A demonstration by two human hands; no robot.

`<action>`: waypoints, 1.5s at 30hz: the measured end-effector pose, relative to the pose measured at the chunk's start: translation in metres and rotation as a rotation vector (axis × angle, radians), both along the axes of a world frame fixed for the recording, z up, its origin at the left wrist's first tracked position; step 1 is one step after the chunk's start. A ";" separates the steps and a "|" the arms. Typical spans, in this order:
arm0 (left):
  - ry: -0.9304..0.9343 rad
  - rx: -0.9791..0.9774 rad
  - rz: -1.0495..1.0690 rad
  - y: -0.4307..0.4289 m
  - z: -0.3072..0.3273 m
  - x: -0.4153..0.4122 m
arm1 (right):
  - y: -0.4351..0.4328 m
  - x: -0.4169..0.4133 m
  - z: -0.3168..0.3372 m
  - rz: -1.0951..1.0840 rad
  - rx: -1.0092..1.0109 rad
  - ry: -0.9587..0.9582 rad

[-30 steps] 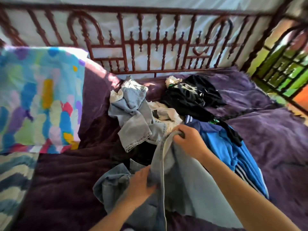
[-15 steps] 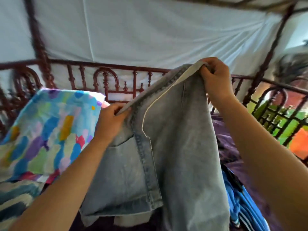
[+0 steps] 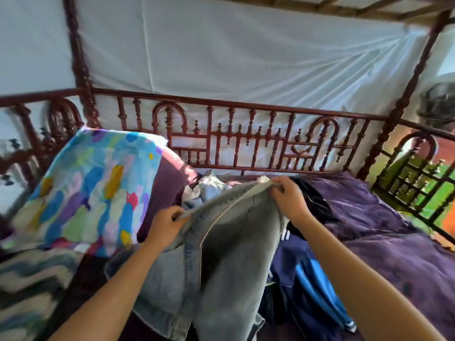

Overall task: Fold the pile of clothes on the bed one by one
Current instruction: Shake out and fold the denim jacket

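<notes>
A light blue pair of jeans (image 3: 229, 262) hangs from both my hands above the bed. My left hand (image 3: 166, 225) pinches the waistband at its left end. My right hand (image 3: 289, 199) grips the same waistband at its right end, higher and farther back. Behind the jeans lies more pale denim (image 3: 211, 189). To the right sit a black garment (image 3: 317, 205) and a navy and blue striped garment (image 3: 310, 279). The jeans hide the middle of the pile.
A purple blanket (image 3: 394, 254) covers the bed. A multicoloured pillow (image 3: 96, 193) leans at the left, with a striped cushion (image 3: 27, 286) below it. A dark red wooden railing (image 3: 236, 141) runs along the back, and a white cloth (image 3: 221, 57) hangs behind it.
The jeans were lifted off the pile and held high by the waistband. Now both hands have come down lower with them, toward the bed.
</notes>
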State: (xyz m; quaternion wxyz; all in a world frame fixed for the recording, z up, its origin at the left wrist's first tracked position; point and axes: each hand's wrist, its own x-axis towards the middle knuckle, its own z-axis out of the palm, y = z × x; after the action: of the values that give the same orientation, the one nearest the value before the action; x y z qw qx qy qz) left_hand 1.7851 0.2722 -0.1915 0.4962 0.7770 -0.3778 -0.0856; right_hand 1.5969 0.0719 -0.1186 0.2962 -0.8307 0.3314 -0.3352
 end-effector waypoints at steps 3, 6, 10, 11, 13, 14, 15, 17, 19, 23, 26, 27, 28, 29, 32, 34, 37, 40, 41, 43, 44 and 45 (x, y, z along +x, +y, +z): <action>0.169 0.296 -0.025 0.037 -0.096 -0.028 | 0.027 -0.019 -0.112 0.014 0.204 0.280; 0.270 0.503 0.000 0.076 -0.160 -0.056 | 0.065 -0.050 -0.202 0.008 0.424 0.479; 0.302 0.633 0.001 0.112 -0.193 -0.080 | 0.105 -0.081 -0.263 0.006 0.563 0.685; 0.308 0.654 0.016 0.117 -0.200 -0.084 | 0.112 -0.086 -0.271 0.010 0.563 0.728; 0.330 0.637 0.133 0.123 -0.212 -0.089 | 0.121 -0.092 -0.279 0.053 0.600 0.736; 0.351 0.630 0.172 0.125 -0.218 -0.091 | 0.123 -0.094 -0.283 0.082 0.605 0.736; 0.371 0.652 0.160 0.127 -0.222 -0.093 | 0.124 -0.095 -0.285 0.096 0.614 0.748; 0.360 0.696 0.092 0.133 -0.225 -0.096 | 0.125 -0.094 -0.285 0.085 0.609 0.774; 0.369 0.706 0.065 0.134 -0.223 -0.095 | 0.123 -0.091 -0.283 0.059 0.616 0.771; 0.400 0.605 0.088 0.128 -0.217 -0.092 | 0.116 -0.081 -0.276 0.005 0.579 0.711; 0.423 0.512 0.086 0.125 -0.207 -0.086 | 0.109 -0.072 -0.263 -0.019 0.543 0.580; 0.448 0.478 0.083 0.125 -0.202 -0.083 | 0.107 -0.068 -0.254 -0.031 0.512 0.524; 0.482 0.444 0.072 0.125 -0.197 -0.080 | 0.105 -0.062 -0.243 -0.041 0.465 0.471; 0.504 0.416 0.060 0.125 -0.189 -0.078 | 0.103 -0.055 -0.231 -0.054 0.414 0.416; 0.489 0.303 0.069 0.121 -0.159 -0.070 | 0.094 -0.036 -0.186 -0.056 0.238 0.268; 0.446 0.228 0.085 0.114 -0.132 -0.062 | 0.088 -0.024 -0.151 -0.032 0.158 0.171; 0.360 0.141 0.112 0.102 -0.085 -0.047 | 0.078 -0.008 -0.095 -0.030 0.109 0.045; 0.163 0.021 0.128 0.099 -0.032 -0.042 | 0.073 0.002 -0.035 -0.010 0.024 -0.164; 0.097 -0.040 0.140 0.100 -0.014 -0.043 | 0.074 0.004 -0.016 -0.007 -0.015 -0.243; -0.006 -0.154 0.161 0.100 0.021 -0.041 | 0.076 0.007 0.021 0.007 -0.071 -0.382; -0.062 -0.210 0.177 0.096 0.037 -0.036 | 0.075 0.011 0.037 0.015 -0.080 -0.443; -0.120 -0.261 0.200 0.088 0.051 -0.028 | 0.070 0.019 0.051 0.007 -0.090 -0.490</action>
State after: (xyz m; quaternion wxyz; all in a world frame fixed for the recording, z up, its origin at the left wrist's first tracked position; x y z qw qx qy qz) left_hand 1.7570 0.3606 -0.1401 0.5755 0.7434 -0.3356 0.0605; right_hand 1.6162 0.1418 -0.0678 0.3314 -0.7381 0.2315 -0.5401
